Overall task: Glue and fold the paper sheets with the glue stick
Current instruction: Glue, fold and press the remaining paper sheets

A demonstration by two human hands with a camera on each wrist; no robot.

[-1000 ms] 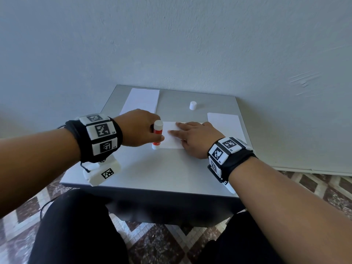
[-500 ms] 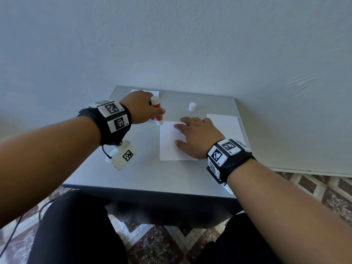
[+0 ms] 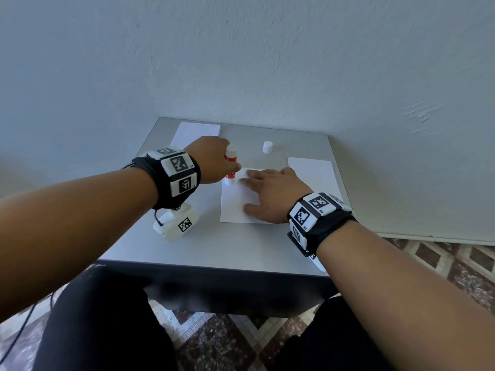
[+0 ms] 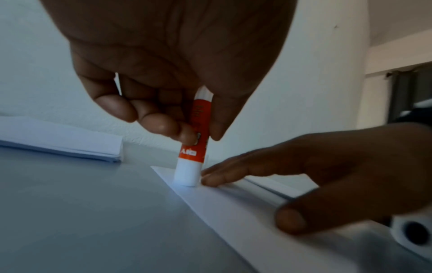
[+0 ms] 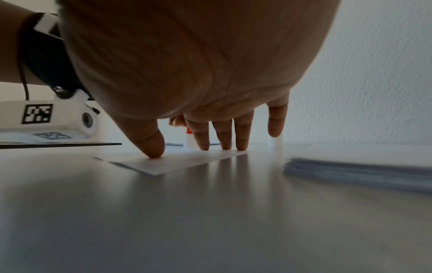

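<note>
A red and white glue stick (image 3: 231, 167) stands tip down on the far left corner of a white paper sheet (image 3: 235, 207). My left hand (image 3: 218, 163) pinches the glue stick (image 4: 194, 147) between thumb and fingertips. In the left wrist view the left hand (image 4: 201, 135) grips the red label and the white end touches the sheet (image 4: 233, 212). My right hand (image 3: 273, 194) lies flat on the sheet, fingers spread beside the stick. The right wrist view shows its fingertips (image 5: 224, 146) and thumb pressing the sheet (image 5: 177, 162) down.
The glue stick's white cap (image 3: 267, 147) stands at the back of the grey table (image 3: 214, 247). A stack of white sheets (image 3: 195, 132) lies at the back left, and another stack (image 3: 313, 172) is at the right edge. A wall rises close behind.
My left hand carried the glue stick away from me along the sheet's left edge, lifted it tilted, and has now set it on the far left corner. The right hand stays on the sheet.
</note>
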